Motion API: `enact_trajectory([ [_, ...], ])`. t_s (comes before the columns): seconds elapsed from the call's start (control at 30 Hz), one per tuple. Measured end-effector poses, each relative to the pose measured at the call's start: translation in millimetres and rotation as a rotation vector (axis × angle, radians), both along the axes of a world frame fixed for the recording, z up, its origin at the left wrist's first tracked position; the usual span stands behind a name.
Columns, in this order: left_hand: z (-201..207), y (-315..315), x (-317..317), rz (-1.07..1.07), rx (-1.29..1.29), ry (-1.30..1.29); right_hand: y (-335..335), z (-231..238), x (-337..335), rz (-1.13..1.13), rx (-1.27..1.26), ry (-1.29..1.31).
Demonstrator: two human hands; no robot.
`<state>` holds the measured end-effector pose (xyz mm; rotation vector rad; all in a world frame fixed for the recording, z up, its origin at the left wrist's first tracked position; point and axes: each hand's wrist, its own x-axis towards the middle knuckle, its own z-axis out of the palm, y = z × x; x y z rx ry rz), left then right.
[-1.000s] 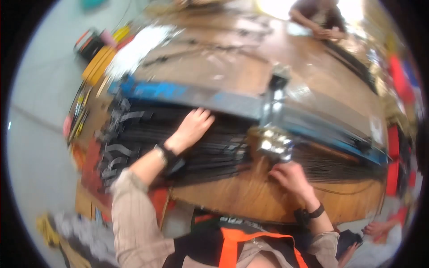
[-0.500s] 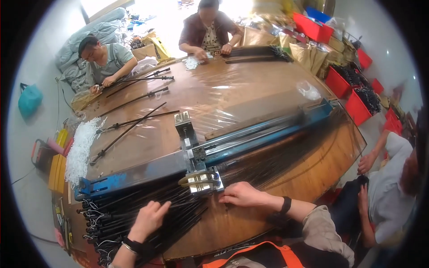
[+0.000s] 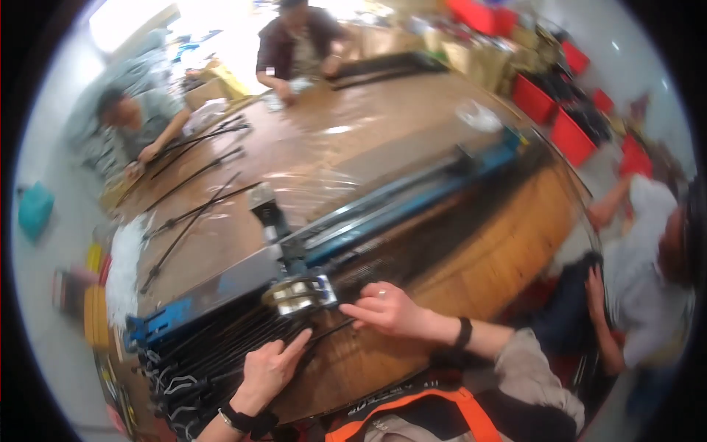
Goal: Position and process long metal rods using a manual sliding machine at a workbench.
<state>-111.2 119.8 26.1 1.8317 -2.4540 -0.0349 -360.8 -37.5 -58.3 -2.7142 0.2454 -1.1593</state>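
Blurred by motion, my left hand (image 3: 266, 374) hovers over the near ends of a bundle of thin black rods (image 3: 221, 339). Its index finger stretches forward and the others curl loosely, with nothing seen in them. A metal clamp block (image 3: 302, 295) with shiny faces sits on a long blue rail machine (image 3: 412, 221). Just right of that block is my right hand (image 3: 390, 313); its fingertips come together beside the block's lower corner. What they hold, if anything, is too blurred to make out. A thin dark rod (image 3: 333, 329) lies between the two hands.
White ties (image 3: 127, 272) are heaped at the table's left edge. Loose black rods (image 3: 195, 221) lie beyond the machine. Two people sit across the brown table (image 3: 331, 155); another person (image 3: 641, 272) is at the right. Red bins (image 3: 571, 136) stand behind the right edge.
The whole view has shifted, so the table and machine appear further left. My left hand has lowered with its index finger pointing forward. My right hand stays near the clamp block.
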Motion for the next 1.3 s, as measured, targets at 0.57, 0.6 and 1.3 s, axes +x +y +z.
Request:
enact_trajectory([
  [0.57,72.7,-141.2,-41.4,-0.231,-0.217,-0.01,-147.4,30.7,-132.8,-0.363,-0.093,-0.176],
  [0.6,71.0,-145.3,-46.2,-0.239,-0.234,-0.007,-149.5,25.5,-138.9,-0.423,-0.059,-0.237],
  [1.3,64.3,-120.0,-10.1,-0.142,-0.318,-0.049,-97.0,43.1,-46.8,-0.189,0.123,-0.264],
])
